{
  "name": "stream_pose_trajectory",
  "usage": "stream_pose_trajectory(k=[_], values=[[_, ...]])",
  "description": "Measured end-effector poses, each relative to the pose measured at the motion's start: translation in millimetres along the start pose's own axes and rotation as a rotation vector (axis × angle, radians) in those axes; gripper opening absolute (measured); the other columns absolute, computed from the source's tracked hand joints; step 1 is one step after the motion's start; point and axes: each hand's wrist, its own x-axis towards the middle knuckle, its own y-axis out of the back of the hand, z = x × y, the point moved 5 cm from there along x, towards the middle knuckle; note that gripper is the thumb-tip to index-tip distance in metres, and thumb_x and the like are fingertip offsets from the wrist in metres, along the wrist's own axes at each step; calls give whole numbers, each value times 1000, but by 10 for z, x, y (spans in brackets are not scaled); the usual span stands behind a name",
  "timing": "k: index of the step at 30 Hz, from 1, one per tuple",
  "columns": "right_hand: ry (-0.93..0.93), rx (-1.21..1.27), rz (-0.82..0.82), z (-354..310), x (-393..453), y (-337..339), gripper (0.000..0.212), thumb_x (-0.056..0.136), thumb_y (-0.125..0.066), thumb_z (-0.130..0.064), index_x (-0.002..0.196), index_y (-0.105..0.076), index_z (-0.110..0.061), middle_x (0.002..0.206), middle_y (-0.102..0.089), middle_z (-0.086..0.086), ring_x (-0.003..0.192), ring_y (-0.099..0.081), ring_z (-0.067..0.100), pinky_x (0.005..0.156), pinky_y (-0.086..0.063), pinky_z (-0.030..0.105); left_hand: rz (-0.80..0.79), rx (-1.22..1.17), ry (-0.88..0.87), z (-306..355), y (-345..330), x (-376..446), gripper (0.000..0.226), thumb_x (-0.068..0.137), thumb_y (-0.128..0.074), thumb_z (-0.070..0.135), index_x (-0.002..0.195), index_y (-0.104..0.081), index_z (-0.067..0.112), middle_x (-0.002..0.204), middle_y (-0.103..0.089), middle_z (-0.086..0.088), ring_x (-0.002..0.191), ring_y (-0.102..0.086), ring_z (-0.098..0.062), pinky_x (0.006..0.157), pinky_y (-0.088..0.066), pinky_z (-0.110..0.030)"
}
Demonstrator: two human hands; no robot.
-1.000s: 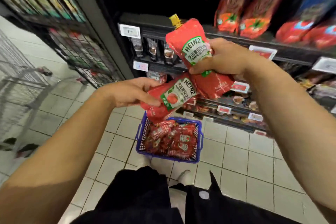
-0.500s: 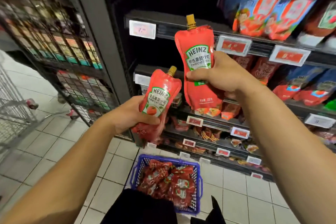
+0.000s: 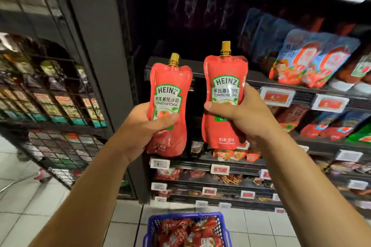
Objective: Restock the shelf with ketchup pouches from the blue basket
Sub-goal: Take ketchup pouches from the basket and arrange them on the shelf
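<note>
Left hand [image 3: 140,128] gripping one upright ketchup pouch [image 3: 168,106], right hand [image 3: 245,118] gripping another pouch [image 3: 223,94] (caps up), both facing the shelf [image 3: 257,80]; blue basket [image 3: 186,216] sitting below, near.

tiled floor [image 3: 50,206] bears the blue basket [image 3: 186,217]; dark shelf [image 3: 261,81] carries pouches

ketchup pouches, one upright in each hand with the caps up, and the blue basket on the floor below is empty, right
Not quite. The head view shows the blue basket still holding a pile of red pouches, so it is not empty. The rest holds: the left hand grips one ketchup pouch and the right hand grips another pouch, both upright with caps up.
</note>
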Motion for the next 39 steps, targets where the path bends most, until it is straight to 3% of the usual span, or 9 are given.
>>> stream_pose_trajectory(k=[3,9,13,17,21,26,29,32,39], values=[[-19,59,42,-19,38,14,44,68,-91,-17,104,-68,-10,93,-77,10,82,-75,25,67,-60,34,-10,-9,-28,172,-16,198,54,68,-89,47,110,-74,16,108,-74,-19,99,-73,-38,85,-59,-49],[-33,198,121,-85,185,129,37,81,-83,-20,112,-64,-11,95,-77,9,84,-75,24,68,-59,35,23,46,-108,628,-194,620,35,65,-85,40,98,-78,30,99,-78,-4,89,-76,-20,68,-59,-27],[-58,294,108,-71,246,180,31,86,-78,-25,112,-65,-13,97,-77,10,86,-75,25,67,-59,34,40,144,-134,921,-357,897,26,74,-84,33,98,-78,26,97,-79,-4,89,-77,-21,68,-59,-26],[-60,277,68,-71,319,275,20,87,-77,-25,103,-69,-17,95,-77,9,84,-75,23,72,-60,36,176,242,-153,1160,-438,1361,26,69,-86,28,93,-79,19,87,-79,-4,79,-77,-20,61,-59,-28],[-49,298,61,-135,446,401,20,87,-77,-23,104,-68,-16,94,-78,8,83,-74,21,72,-61,36,431,420,-61,1174,-318,1862,34,61,-83,36,89,-76,18,79,-77,3,58,-72,-7,45,-51,-19],[-25,265,44,-192,605,496,23,87,-77,-23,107,-68,-15,93,-78,5,81,-75,18,66,-58,30,329,494,-268,1158,-323,2215,32,77,-86,25,107,-74,24,96,-75,7,86,-71,-3,87,-57,-27],[-10,248,41,-229,732,529,16,87,-77,-23,100,-70,-19,91,-78,3,79,-75,16,64,-58,27,332,423,-367,1098,-253,2251,34,78,-86,17,109,-72,17,92,-74,10,81,-70,2,79,-56,-21],[-5,222,50,-303,893,555,15,87,-77,-23,100,-72,-17,93,-78,5,83,-76,19,68,-59,31,295,313,-377,1030,-232,2233,31,71,-83,17,96,-69,28,82,-76,13,73,-71,-8,65,-55,-21],[-118,119,114,-390,1297,566,27,81,-81,-32,94,-72,-10,77,-77,5,70,-76,21,58,-59,38,302,272,-390,961,-159,2248,47,58,-77,12,95,-72,39,84,-76,22,84,-73,-1,73,-56,-19]])
